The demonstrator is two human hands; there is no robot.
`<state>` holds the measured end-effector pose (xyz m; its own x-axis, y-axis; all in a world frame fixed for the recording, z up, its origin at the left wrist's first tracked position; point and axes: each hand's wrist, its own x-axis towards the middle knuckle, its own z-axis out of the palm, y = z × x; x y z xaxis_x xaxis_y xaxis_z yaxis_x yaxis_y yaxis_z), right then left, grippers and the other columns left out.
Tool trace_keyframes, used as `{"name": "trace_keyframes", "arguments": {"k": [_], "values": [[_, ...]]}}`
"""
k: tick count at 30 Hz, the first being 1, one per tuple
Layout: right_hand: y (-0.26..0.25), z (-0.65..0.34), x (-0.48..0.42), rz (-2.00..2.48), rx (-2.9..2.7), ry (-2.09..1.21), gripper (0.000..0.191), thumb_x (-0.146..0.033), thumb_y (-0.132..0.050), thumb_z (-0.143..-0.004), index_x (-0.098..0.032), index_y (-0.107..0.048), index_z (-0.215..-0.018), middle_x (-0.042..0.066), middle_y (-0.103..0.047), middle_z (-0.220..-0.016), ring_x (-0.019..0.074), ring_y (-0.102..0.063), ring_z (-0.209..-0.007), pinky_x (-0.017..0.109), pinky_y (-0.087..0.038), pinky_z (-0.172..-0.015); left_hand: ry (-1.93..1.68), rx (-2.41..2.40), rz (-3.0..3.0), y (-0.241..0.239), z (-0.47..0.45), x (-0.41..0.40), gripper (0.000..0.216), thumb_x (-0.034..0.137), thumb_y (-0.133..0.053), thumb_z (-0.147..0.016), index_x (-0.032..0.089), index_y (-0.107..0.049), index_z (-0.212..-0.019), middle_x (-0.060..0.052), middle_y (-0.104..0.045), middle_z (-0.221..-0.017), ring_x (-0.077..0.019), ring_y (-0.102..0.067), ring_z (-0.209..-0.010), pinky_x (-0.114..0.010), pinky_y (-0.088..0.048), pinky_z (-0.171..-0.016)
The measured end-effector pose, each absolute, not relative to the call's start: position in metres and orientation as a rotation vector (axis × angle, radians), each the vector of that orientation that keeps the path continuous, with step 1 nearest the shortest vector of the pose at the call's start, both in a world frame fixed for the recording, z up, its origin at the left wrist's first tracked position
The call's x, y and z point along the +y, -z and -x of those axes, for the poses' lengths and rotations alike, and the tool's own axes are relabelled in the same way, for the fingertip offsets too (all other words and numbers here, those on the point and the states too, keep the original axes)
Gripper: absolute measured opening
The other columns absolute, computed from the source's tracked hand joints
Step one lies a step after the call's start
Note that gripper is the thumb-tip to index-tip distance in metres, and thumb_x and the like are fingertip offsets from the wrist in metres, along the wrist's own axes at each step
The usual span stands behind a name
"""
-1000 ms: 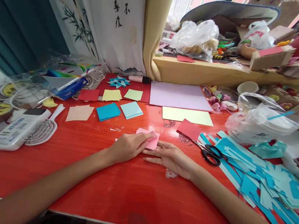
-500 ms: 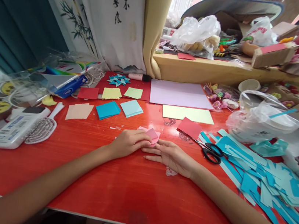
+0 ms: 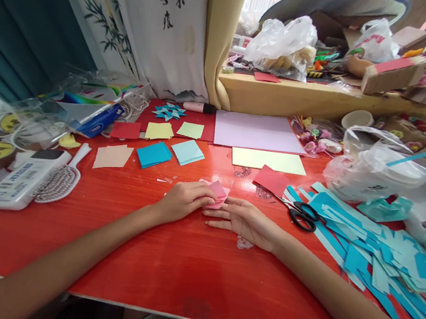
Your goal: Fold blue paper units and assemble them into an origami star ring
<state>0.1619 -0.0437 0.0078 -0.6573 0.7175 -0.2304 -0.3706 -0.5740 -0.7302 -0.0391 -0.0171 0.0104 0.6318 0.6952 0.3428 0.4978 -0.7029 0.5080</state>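
Pink paper squares [image 3: 219, 191], overlapping in a small stack, are pinched in my left hand [image 3: 187, 201] near the middle of the red table. The top piece lies turned at an angle over paler pink sheets. My right hand [image 3: 247, 221] rests palm partly up beside it, fingers stretched out and apart, fingertips at the paper's near right edge. Beyond my hands lie blue paper squares [image 3: 154, 155] and light blue squares [image 3: 188, 152]. To the right are a red paper square [image 3: 271, 179] and black-handled scissors [image 3: 303, 216], whose blades reach the red square's corner.
Blue paper strips [image 3: 374, 251] are heaped at right, by a plastic bag [image 3: 374, 169]. A hairbrush [image 3: 59, 183] and white box [image 3: 23, 180] lie left. Behind are yellow squares [image 3: 159, 131], beige paper [image 3: 113, 157], a lilac sheet [image 3: 258, 132] and a folded blue star [image 3: 169, 111].
The pink paper has shifted and tilted slightly in my left hand. My right hand stays almost in place; the whole view has moved a little.
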Motion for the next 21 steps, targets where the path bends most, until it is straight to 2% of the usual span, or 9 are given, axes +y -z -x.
{"name": "trace_keyframes", "arguments": {"k": [10,14,17,21], "values": [[-0.01,-0.1619,-0.0442,0.732,-0.875,-2.22,0.02,-0.016,-0.052,-0.086,-0.011,-0.06,-0.103,0.013,-0.061,-0.114,0.0194,-0.061,-0.103,0.044,-0.042,-0.099,-0.699,0.953,-2.47,-0.0101,0.0387,-0.0156,0.022,0.033,-0.047,-0.089,0.02,-0.064,-0.09,-0.001,-0.065,-0.088,-0.012,-0.06,-0.08,-0.022,-0.045,-0.069],[-0.0089,-0.1621,-0.044,0.702,-0.882,-2.225,0.02,-0.018,-0.052,-0.086,-0.011,-0.06,-0.104,0.013,-0.06,-0.116,0.0201,-0.059,-0.107,0.043,-0.043,-0.098,-0.708,0.966,-2.513,-0.0101,0.0381,-0.0184,0.023,0.029,-0.04,-0.092,0.021,-0.056,-0.107,-0.002,-0.065,-0.1,-0.0128,-0.061,-0.09,-0.023,-0.045,-0.076],[-0.0077,-0.1624,-0.0439,0.691,-0.888,-2.223,0.019,-0.019,-0.052,-0.086,-0.012,-0.061,-0.102,0.013,-0.06,-0.115,0.0209,-0.058,-0.108,0.043,-0.044,-0.097,-0.719,1.044,-2.569,-0.0064,0.0378,-0.0209,0.028,0.026,-0.038,-0.093,0.02,-0.046,-0.119,-0.004,-0.063,-0.107,-0.0137,-0.062,-0.09,-0.024,-0.047,-0.075],[-0.0078,-0.1623,-0.0436,0.69,-0.885,-2.224,0.019,-0.018,-0.051,-0.087,-0.011,-0.061,-0.101,0.014,-0.062,-0.113,0.0215,-0.059,-0.107,0.042,-0.045,-0.096,-0.817,1.003,-2.625,-0.0017,0.038,-0.0222,0.032,0.02,-0.036,-0.092,0.021,-0.039,-0.125,-0.005,-0.058,-0.119,-0.0126,-0.061,-0.095,-0.023,-0.048,-0.076]]}}
